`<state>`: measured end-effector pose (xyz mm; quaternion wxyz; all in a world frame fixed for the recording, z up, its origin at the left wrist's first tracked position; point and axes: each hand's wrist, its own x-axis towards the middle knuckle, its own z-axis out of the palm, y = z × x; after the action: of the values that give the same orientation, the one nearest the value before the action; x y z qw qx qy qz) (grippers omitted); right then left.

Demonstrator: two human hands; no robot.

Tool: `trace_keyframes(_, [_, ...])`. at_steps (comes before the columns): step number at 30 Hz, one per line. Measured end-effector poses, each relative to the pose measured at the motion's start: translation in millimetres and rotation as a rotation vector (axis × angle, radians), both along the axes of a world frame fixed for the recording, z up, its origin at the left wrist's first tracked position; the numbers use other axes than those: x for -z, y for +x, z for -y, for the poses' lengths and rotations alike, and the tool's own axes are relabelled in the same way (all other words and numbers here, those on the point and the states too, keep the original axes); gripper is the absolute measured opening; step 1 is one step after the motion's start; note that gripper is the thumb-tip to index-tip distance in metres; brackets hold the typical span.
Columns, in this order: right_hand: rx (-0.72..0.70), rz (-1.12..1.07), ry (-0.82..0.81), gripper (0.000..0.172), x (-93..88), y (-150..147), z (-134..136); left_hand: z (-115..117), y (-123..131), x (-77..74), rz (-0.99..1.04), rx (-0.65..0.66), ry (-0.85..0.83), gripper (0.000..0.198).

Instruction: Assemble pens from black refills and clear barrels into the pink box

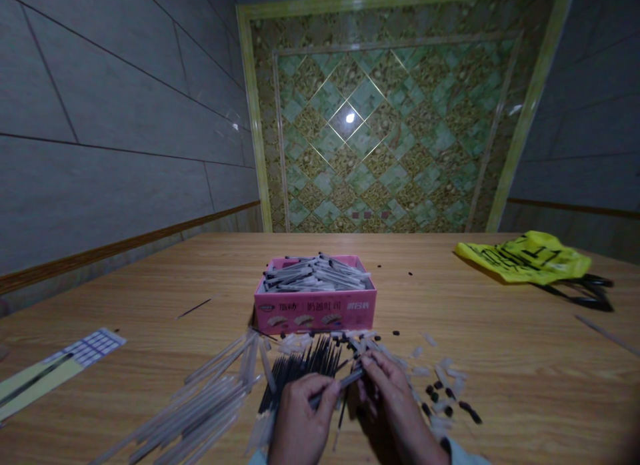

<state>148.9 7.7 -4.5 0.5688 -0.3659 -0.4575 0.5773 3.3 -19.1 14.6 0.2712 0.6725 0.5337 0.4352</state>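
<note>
Both hands are closed on a slim pen (351, 377) with a translucent barrel that looks dark inside. My left hand (303, 415) pinches its lower left part between thumb and finger. At the upper right end, the fingers of my right hand (397, 399) are pressed around the tip, which they hide. Close to the left hand lies a bundle of thin black refills (300, 366). Clear empty barrels (203, 411) are piled farther left. Small translucent caps (421, 371) and black plugs (436, 390) lie scattered to the right of my right hand.
A pink box (315, 311) filled with pens (320, 275) stands beyond the hands. At the back right is a yellow bag (527, 259) with black straps. A yellow and white card strip (60, 368) lies at the left on the wooden table (200, 271). One thin dark refill lies apart.
</note>
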Motion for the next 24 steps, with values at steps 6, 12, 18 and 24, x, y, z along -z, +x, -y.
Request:
trace_keyframes(6, [0.009,-0.021,-0.02,0.039,-2.6,-1,3,1,0,-0.3,-0.017,-0.007,0.018,0.036])
trace_keyframes(12, [0.004,-0.016,-0.028,0.037,0.7,-2,2,-1,0,5.9,-0.012,-0.014,0.045,0.035])
trace_keyframes(18, [-0.01,0.043,0.024,0.033,8.8,1,-2,-1,-1,6.8,-0.019,-0.013,0.037,0.034])
trace_keyframes(24, [-0.02,0.048,0.037,0.032,8.7,1,0,0,-1,3.0,-0.018,0.0,0.037,0.035])
